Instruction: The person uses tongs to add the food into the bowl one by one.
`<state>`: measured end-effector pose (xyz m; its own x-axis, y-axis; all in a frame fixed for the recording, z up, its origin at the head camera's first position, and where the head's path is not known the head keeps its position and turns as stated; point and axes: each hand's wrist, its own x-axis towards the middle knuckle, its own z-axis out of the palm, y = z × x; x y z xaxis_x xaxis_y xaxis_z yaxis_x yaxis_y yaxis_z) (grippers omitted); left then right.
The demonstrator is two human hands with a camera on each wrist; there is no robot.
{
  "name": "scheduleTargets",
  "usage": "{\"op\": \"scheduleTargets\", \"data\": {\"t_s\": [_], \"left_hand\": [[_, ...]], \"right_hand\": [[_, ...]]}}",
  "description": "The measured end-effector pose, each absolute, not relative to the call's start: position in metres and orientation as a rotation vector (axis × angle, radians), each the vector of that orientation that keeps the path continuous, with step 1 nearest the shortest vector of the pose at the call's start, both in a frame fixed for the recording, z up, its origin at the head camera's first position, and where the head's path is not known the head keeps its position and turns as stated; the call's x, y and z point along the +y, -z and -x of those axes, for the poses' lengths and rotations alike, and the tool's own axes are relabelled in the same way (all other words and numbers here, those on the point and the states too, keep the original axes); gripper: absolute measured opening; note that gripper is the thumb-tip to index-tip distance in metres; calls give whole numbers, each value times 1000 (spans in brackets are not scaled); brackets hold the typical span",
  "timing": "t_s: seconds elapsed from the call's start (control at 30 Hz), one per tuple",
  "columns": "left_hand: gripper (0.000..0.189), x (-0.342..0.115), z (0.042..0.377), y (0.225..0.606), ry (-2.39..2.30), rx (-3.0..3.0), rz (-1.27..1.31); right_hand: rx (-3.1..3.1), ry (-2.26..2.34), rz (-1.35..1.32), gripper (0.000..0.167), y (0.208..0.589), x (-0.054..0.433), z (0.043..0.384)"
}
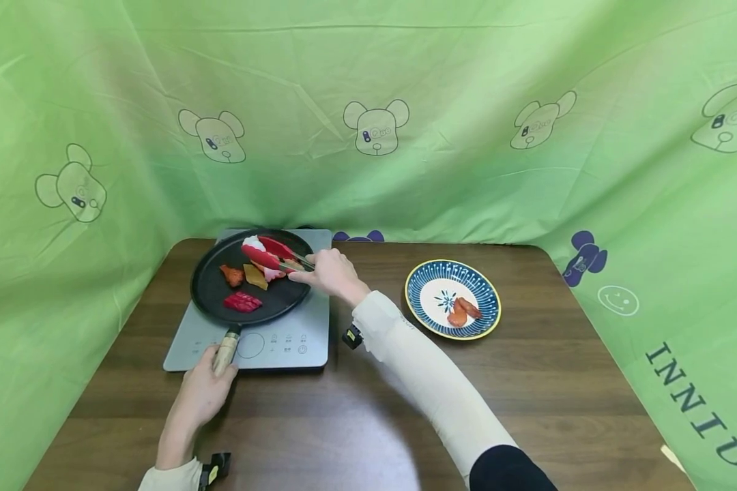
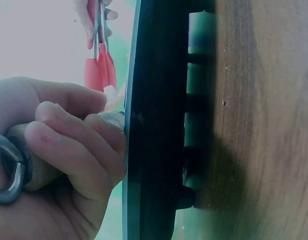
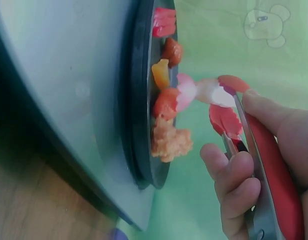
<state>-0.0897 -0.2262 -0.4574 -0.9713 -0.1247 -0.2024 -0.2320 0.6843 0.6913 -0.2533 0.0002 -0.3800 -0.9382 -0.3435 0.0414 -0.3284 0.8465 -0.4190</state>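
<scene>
My left hand [image 1: 204,390] grips the pale handle [image 1: 224,353] of a black frying pan [image 1: 211,249], its fingers curled round it. Over the pan, my right hand [image 1: 334,274] holds red-tipped tongs [image 1: 260,258]. Between the tong tips is a white-and-pink piece of food [image 3: 214,94], close over the other pieces. In the pan lie a dark red ribbed slice [image 1: 243,302], an orange-brown chunk [image 1: 232,275] and a yellow piece [image 1: 255,277]. The right wrist view also shows a lumpy light-orange piece [image 3: 170,141] near the pan's rim.
Beneath the pan is a grey induction cooktop [image 1: 310,341] on a brown wooden table [image 1: 368,423]. To the right sits a blue-patterned plate [image 1: 426,300] holding small orange-brown pieces [image 1: 463,311]. A green printed curtain [image 1: 454,184] surrounds the table's back and sides.
</scene>
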Motion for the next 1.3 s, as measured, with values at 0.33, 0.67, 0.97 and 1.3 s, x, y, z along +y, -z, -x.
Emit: {"op": "scheduleTargets", "data": {"t_s": [0.33, 0.67, 0.97, 1.3], "left_hand": [[55, -226, 89, 458, -1172, 2770, 279], [58, -226, 90, 457, -1162, 2755, 297], [57, -227, 89, 460, -1167, 2745, 292], [57, -226, 90, 457, -1161, 2752, 294]], "right_hand": [[2959, 675, 543, 58, 385, -17, 243], [2922, 743, 568, 61, 387, -24, 237], [2907, 775, 599, 55, 390, -24, 236], [2902, 784, 622, 43, 394, -23, 237]]}}
